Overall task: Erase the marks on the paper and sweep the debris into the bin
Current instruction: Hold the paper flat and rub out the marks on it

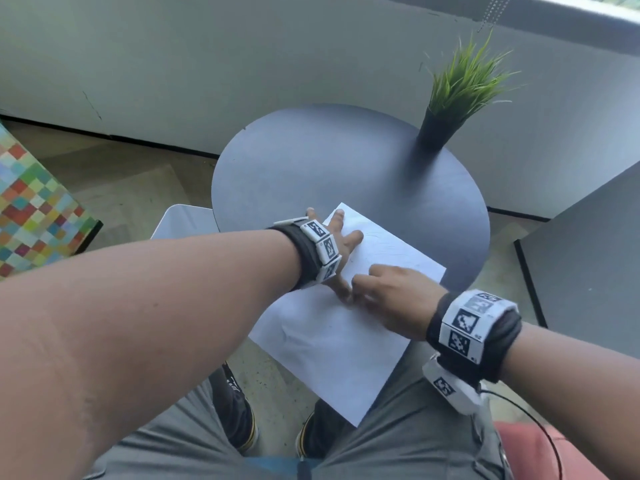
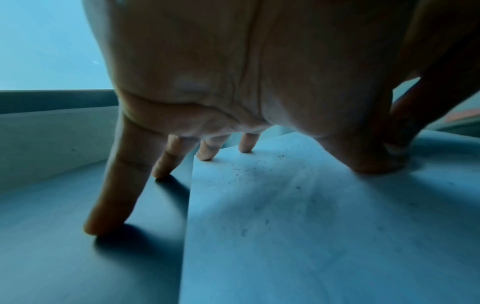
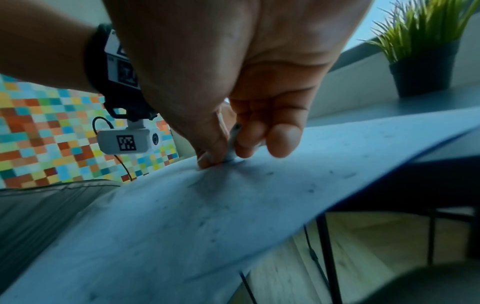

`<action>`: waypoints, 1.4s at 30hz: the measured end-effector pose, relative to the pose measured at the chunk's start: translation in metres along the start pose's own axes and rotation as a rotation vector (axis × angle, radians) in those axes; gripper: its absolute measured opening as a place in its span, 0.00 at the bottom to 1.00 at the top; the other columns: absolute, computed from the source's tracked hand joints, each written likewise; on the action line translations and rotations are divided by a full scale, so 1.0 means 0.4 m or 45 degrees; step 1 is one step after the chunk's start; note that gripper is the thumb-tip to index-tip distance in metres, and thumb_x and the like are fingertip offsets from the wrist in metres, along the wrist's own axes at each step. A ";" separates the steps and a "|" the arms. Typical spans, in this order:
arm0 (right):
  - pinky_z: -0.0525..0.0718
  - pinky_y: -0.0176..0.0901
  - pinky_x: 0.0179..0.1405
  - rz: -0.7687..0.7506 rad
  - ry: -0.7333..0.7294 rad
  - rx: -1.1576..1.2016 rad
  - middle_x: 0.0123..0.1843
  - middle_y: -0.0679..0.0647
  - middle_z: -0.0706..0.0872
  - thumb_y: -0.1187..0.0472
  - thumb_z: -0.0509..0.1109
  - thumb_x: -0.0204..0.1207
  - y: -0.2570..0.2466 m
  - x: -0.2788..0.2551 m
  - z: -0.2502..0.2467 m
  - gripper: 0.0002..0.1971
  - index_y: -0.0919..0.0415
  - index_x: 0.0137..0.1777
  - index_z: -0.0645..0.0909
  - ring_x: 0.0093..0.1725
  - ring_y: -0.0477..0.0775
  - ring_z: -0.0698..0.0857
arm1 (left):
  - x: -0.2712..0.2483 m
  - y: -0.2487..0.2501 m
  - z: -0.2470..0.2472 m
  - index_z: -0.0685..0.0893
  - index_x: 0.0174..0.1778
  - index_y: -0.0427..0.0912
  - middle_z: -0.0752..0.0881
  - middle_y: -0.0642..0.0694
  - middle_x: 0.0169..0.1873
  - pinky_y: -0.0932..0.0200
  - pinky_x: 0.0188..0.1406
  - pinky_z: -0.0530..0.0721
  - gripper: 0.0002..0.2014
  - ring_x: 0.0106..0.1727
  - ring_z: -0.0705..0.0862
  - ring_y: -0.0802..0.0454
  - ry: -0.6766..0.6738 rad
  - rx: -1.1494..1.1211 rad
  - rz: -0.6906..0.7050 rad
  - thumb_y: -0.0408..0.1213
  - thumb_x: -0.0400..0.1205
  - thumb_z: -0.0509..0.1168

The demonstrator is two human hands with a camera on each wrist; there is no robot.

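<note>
A white sheet of paper (image 1: 332, 337) lies on the round dark table (image 1: 311, 161), its near half hanging past the table's edge over my lap. My left hand (image 1: 337, 247) presses the paper's far-left part with spread straight fingers (image 2: 205, 152), some resting on the table. My right hand (image 1: 384, 289) pinches a small white eraser (image 3: 232, 144) between thumb and fingers, its tip against the paper right next to my left thumb. Dark eraser crumbs (image 2: 244, 170) are scattered over the sheet (image 3: 233, 205). A white bin (image 1: 183, 223) stands on the floor left of the table.
A black pot with a green grass plant (image 1: 446, 109) stands at the table's far right. A chequered multicoloured box (image 1: 34, 209) is at the left, a grey cabinet (image 1: 588, 265) at the right. My knees and shoes are under the paper.
</note>
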State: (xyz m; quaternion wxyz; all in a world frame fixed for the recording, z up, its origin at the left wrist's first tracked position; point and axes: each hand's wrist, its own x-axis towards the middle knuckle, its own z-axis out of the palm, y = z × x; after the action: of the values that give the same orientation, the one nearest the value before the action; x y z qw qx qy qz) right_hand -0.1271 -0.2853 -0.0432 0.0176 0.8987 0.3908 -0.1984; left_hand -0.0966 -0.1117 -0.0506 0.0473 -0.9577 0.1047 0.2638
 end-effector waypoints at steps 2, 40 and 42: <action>0.79 0.49 0.39 0.041 0.005 -0.019 0.44 0.48 0.73 0.55 0.62 0.80 0.025 0.001 -0.001 0.05 0.46 0.53 0.70 0.43 0.58 0.79 | -0.002 -0.004 -0.002 0.37 0.82 0.65 0.34 0.42 0.84 0.19 0.70 0.61 0.68 0.77 0.42 0.12 -0.031 0.017 -0.005 0.83 0.51 0.65; 0.83 0.53 0.45 0.282 0.145 -0.104 0.47 0.54 0.80 0.56 0.58 0.81 0.123 0.064 -0.078 0.07 0.52 0.55 0.75 0.51 0.64 0.83 | -0.016 0.001 -0.017 0.29 0.78 0.72 0.28 0.48 0.83 0.18 0.70 0.56 0.68 0.78 0.37 0.15 -0.078 0.013 -0.019 0.82 0.50 0.67; 0.78 0.48 0.42 0.178 0.119 -0.126 0.48 0.54 0.79 0.59 0.59 0.80 0.085 0.057 -0.065 0.08 0.53 0.57 0.74 0.50 0.63 0.82 | -0.017 0.003 -0.017 0.29 0.78 0.73 0.28 0.47 0.83 0.19 0.71 0.55 0.68 0.78 0.37 0.15 -0.077 0.014 -0.019 0.82 0.50 0.67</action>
State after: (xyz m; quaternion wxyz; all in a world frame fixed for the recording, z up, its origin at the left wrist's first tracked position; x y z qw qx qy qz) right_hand -0.0802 -0.2880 -0.0319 0.0576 0.9301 0.3367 -0.1349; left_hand -0.0991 -0.1126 -0.0412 0.0575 -0.9498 0.0974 0.2917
